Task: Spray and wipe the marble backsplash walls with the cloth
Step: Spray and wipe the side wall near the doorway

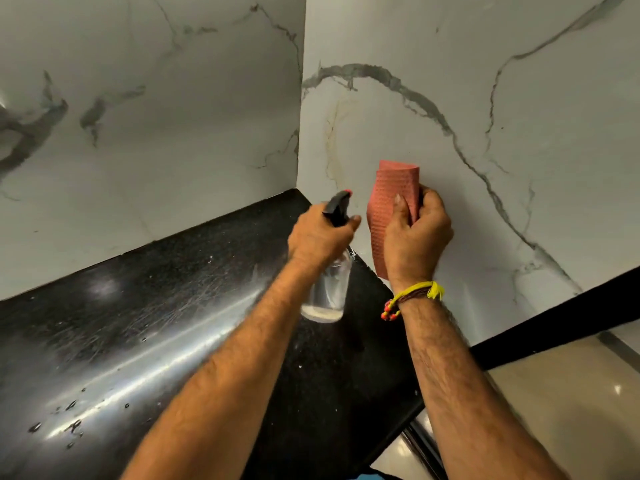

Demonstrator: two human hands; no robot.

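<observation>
Near the marble corner (pixel 300 133), the left hand (pixel 317 237) grips a spray bottle (pixel 329 282) over the black table (pixel 138 306). The right hand (pixel 415 237) clutches a folded pink cloth (pixel 391 202) against the wall (pixel 485 116). Spray aimed this close to the cloth may soak it and miss the wall.

Two hands in view: left hand (pixel 320 233) at 12 o'clock, right hand (pixel 415 237) at 1 o'clock. One spray bottle (pixel 329 289). One pink cloth (pixel 391 202). Two marble wall panels: left panel (pixel 149 133) at 10 o'clock, right panel (pixel 485 98) at 2 o'clock. One black desk (pixel 138 341). One wristband (pixel 412 297).
</observation>
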